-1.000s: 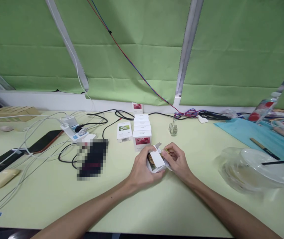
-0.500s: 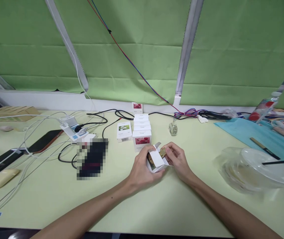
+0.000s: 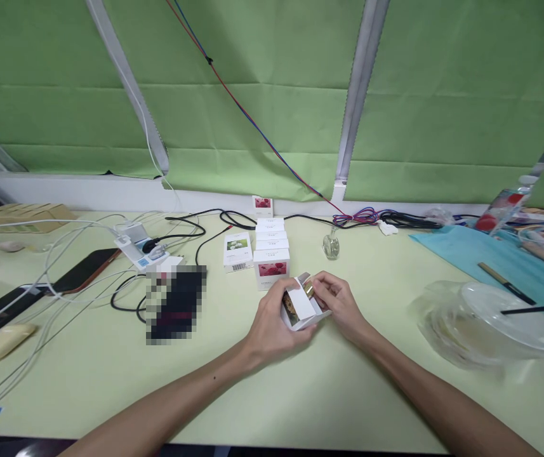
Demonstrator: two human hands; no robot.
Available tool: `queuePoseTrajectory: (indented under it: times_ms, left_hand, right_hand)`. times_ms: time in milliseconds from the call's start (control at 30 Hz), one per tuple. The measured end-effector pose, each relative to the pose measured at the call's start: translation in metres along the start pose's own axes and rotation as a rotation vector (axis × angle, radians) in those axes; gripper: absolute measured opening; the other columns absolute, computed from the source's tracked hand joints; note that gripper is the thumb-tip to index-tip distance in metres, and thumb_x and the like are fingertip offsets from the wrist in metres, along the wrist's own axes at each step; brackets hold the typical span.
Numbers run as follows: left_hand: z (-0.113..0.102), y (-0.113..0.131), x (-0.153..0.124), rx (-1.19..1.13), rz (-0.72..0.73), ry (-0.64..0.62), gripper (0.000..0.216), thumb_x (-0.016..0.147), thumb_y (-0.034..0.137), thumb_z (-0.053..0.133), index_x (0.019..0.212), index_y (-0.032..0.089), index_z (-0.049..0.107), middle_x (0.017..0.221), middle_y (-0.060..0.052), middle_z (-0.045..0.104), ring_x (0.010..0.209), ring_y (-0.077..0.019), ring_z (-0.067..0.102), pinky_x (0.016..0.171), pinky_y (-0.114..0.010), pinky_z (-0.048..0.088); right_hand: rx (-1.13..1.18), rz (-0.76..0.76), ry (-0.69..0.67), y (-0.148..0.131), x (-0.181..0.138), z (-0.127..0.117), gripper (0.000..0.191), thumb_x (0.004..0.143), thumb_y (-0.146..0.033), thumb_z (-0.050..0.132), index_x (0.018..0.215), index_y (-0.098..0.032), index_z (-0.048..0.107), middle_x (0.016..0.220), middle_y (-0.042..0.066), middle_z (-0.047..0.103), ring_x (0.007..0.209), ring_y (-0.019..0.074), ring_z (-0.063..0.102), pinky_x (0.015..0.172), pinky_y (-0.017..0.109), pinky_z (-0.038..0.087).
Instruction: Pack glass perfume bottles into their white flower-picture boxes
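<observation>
My left hand point(image 3: 269, 327) is wrapped round a small white carton point(image 3: 303, 304), which lies tilted with its flaps up at the right end. A patterned side of the carton shows by my left thumb. At that end my right hand point(image 3: 341, 304) pinches a shiny gold-coloured piece point(image 3: 308, 289), partly inside the carton and partly hidden by my fingers. Just beyond my hands stands a row of similar white cartons point(image 3: 272, 270), the front one with a pink picture. A carton with a green picture point(image 3: 238, 252) lies to their left.
A small glass bottle point(image 3: 331, 246) stands right of the row. A power strip point(image 3: 136, 251) with tangled cables, a phone point(image 3: 86, 270) and a blurred-out dark object point(image 3: 176, 304) are on the left. A bagged plastic bowl point(image 3: 510, 317) and a blue cloth point(image 3: 466, 254) are on the right.
My right hand has shifted slightly left and in toward the carton. Less of the gold-coloured piece shows above the carton's opening. My left hand stays nearly still.
</observation>
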State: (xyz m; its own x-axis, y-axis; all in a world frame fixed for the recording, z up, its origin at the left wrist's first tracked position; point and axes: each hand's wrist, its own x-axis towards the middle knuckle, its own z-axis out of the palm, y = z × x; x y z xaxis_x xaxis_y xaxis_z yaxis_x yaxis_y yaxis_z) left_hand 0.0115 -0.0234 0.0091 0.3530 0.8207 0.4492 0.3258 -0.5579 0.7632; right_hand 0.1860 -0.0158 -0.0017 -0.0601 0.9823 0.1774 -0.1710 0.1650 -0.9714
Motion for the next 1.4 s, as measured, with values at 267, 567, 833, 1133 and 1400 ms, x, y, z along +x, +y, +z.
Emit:
queuePoseTrajectory:
  times_ms: [267,567,833,1133,1400]
  left_hand:
    - [-0.0013,0.0005,0.0,-0.001,-0.007,0.003,0.054,0.066,0.025,0.082,0.109,0.024,0.049,0.097,-0.003,0.067,0.079,-0.0177,0.064,0.067,-0.027,0.05]
    - [-0.0014,0.0035,0.0002,0.008,-0.002,0.051,0.053,0.066,0.024,0.08,0.111,0.023,0.051,0.097,-0.003,0.068,0.078,-0.0181,0.065,0.068,-0.028,0.052]
    - [-0.001,0.0051,-0.0007,-0.014,-0.011,0.058,0.053,0.066,0.023,0.079,0.111,0.024,0.05,0.097,-0.002,0.067,0.078,-0.0167,0.064,0.067,-0.026,0.052]
    - [-0.0003,0.0006,-0.0012,0.007,-0.024,0.036,0.055,0.066,0.024,0.079,0.113,0.024,0.05,0.102,-0.004,0.069,0.083,-0.0192,0.066,0.071,-0.03,0.053]
    - [-0.0004,0.003,-0.0008,0.018,-0.033,0.03,0.053,0.067,0.024,0.079,0.111,0.023,0.05,0.1,-0.003,0.068,0.081,-0.0185,0.065,0.069,-0.028,0.051]
  right_hand:
    - [-0.024,0.025,-0.003,-0.0053,-0.0043,0.0019,0.042,0.081,-0.06,0.074,0.079,-0.019,0.064,0.064,-0.003,0.053,0.054,0.0093,0.041,0.05,0.023,0.032]
    - [-0.102,-0.058,-0.044,-0.0048,-0.0073,0.0006,0.037,0.086,-0.056,0.071,0.082,-0.019,0.068,0.074,0.001,0.062,0.065,0.0136,0.053,0.059,0.025,0.041]
    - [-0.102,-0.073,-0.054,-0.0032,-0.0062,0.0008,0.034,0.088,-0.053,0.071,0.081,-0.019,0.069,0.076,0.001,0.063,0.067,0.0135,0.054,0.062,0.025,0.041]
    - [-0.143,-0.049,-0.026,-0.0015,-0.0027,0.0029,0.039,0.084,-0.057,0.072,0.08,-0.018,0.07,0.071,0.002,0.065,0.063,0.0141,0.054,0.06,0.026,0.042]
    - [-0.178,-0.072,-0.046,0.0017,-0.0003,0.0033,0.037,0.085,-0.056,0.071,0.08,-0.019,0.072,0.071,0.002,0.067,0.063,0.0148,0.056,0.06,0.027,0.044]
